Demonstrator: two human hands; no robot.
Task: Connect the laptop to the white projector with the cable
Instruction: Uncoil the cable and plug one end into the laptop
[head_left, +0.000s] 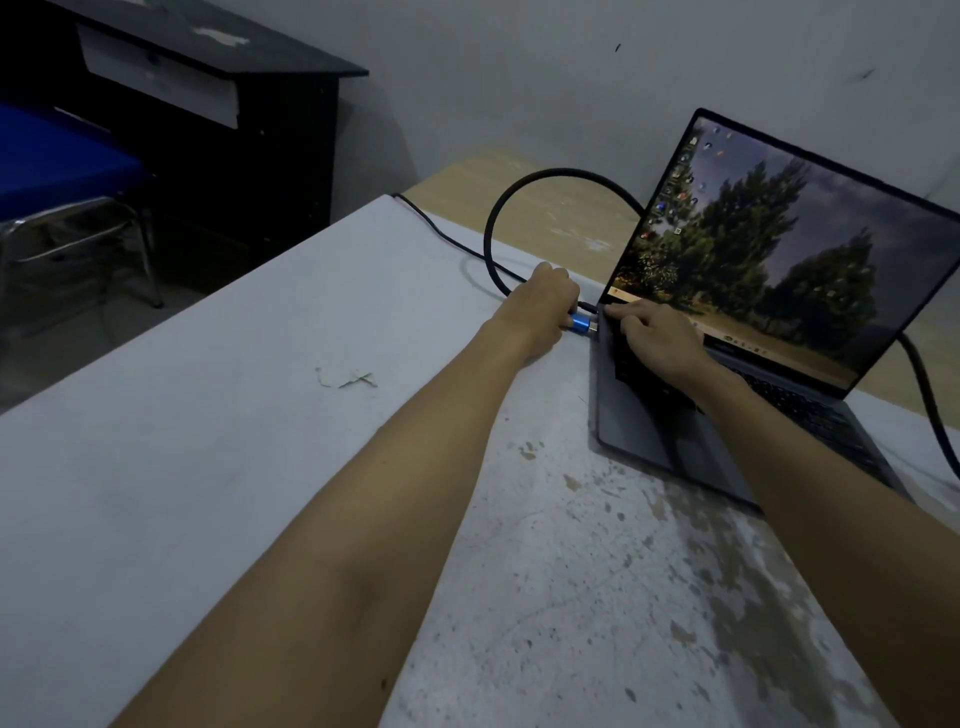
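Note:
An open grey laptop (649, 431) with its screen lit stands on the right of the white table (208, 441). My left hand (545, 306) grips the blue plug (583, 323) of a thick black cable (519, 195), holding it against the laptop's left edge. The cable loops up behind my hand and passes behind the screen. My right hand (657, 335) rests flat on the keyboard's far left corner, fingers spread. The white projector is out of view.
A second, thinner black cable (441, 231) runs from the table's far corner to the laptop's left side. A dark desk (260, 135) and a metal-framed blue chair (62, 171) stand at the left. A beige surface (561, 208) lies behind the table.

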